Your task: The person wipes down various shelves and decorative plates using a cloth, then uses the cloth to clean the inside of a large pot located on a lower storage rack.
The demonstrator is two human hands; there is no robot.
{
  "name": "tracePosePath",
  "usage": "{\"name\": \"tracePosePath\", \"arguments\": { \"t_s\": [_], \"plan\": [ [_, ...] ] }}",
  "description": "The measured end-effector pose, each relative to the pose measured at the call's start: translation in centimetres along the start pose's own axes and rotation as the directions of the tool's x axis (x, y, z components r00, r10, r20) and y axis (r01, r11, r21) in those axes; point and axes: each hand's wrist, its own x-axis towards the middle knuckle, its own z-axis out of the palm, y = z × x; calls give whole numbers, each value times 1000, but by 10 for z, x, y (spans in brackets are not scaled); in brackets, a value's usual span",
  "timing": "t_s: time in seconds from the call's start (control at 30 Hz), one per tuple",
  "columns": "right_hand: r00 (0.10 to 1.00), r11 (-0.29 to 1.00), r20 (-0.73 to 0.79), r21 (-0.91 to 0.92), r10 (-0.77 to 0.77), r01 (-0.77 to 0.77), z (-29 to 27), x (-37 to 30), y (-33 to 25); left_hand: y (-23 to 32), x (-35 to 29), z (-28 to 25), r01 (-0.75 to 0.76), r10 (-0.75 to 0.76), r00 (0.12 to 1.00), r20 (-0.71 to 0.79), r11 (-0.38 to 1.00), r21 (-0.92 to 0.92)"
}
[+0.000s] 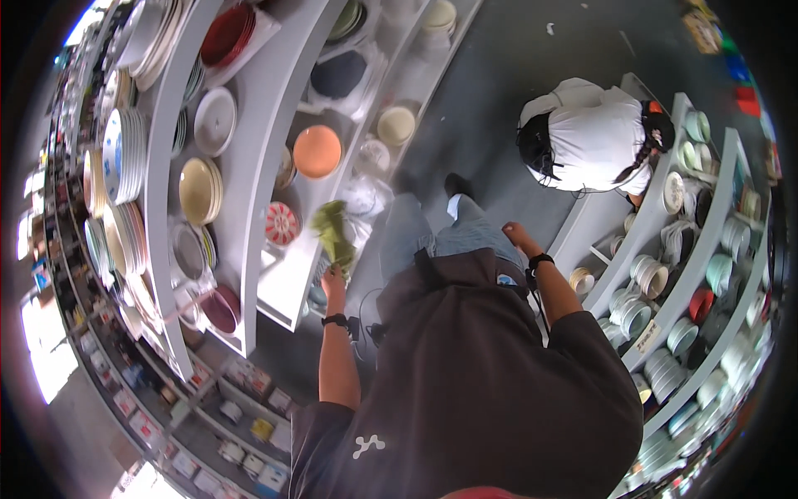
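My left hand (333, 284) is closed on one end of a green cloth (334, 237), which extends away from it along the left shelving. Near the cloth are a plate with a red and white pattern (283, 224) and an orange bowl (317, 151). A clear plastic wrapping (364, 196) lies just beyond the cloth, low on the shelf. My right hand (517, 236) hangs beside my thigh, away from the shelves. Its fingers look loosely curled, with nothing visible in them. Both wrists carry black bands.
Grey shelves (278, 125) stacked with plates and bowls run along my left. More shelving (665, 333) with bowls stands on the right. Ahead on the right, a person in a white shirt (594, 133) bends toward those shelves. Grey floor (490, 108) shows between the rows.
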Motion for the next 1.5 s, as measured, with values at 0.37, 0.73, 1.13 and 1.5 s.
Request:
{"name": "tracePosePath", "arguments": {
  "t_s": [0.37, 0.73, 1.13, 1.5],
  "plan": [
    [950, 941, 151, 165, 272, -295, -74, -8, -23, -103, -176, 77, 513, -397, 796, 457, 843, -162],
    [954, 976, 298, -215, 36, 30, -87, 28, -99, -127, -277, 114, 631, -466, 774, 430, 630, -452],
    [911, 877, 410, -421, -42, 231, -30, -36, -196, -153, -351, 153, 615, -536, 759, 370, 403, -678],
    [856, 980, 516, -148, -38, 134, 38, -152, -232, -183, -418, 181, 662, -669, 667, 328, 330, -673]
  ]
}}
